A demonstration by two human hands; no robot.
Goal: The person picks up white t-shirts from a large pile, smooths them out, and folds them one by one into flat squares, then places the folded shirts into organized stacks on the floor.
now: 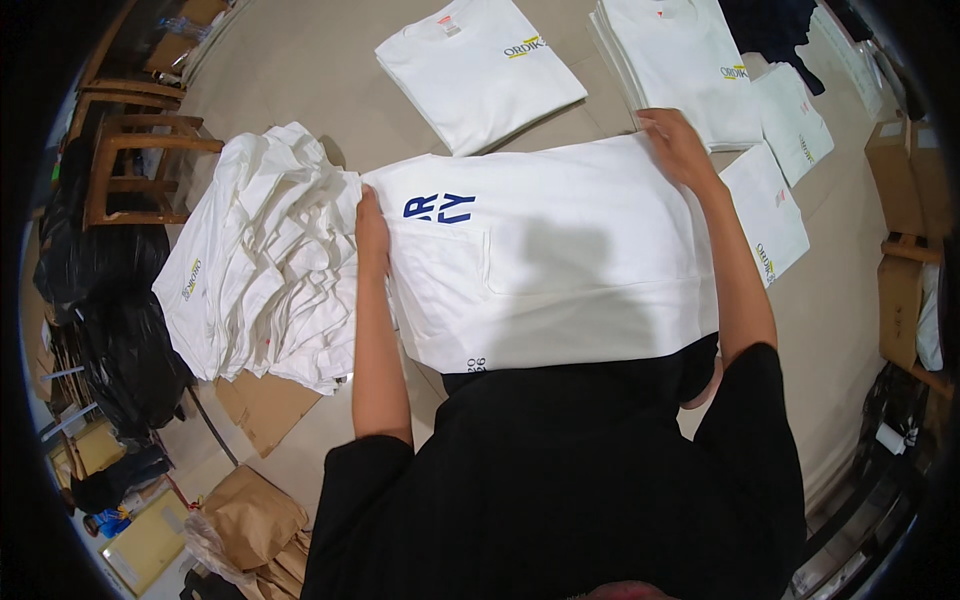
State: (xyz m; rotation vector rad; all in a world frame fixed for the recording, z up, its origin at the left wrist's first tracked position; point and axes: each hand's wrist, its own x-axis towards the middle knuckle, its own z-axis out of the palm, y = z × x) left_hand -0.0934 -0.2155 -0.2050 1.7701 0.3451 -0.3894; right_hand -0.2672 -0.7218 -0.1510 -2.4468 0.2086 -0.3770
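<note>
A white T-shirt [590,215] with dark blue printing lies part-folded across my lap, a shadow over its middle. Along its left edge, my left hand [371,230] is closed on the cloth. My right hand [676,148] grips the far right corner, its fingertips over the edge beside a stack of folded shirts. Most of the fingers' undersides are hidden. To the left of my left hand rises a loose, rumpled heap of white T-shirts [275,250].
Stacks of folded white shirts [480,75] [690,75] lie on the tiled floor ahead, with smaller folded shirts [768,212] at right. A wooden chair [150,165] and black plastic bags [115,290] stand left. Cardboard boxes [905,170] line the right side; brown paper [255,505] lies lower left.
</note>
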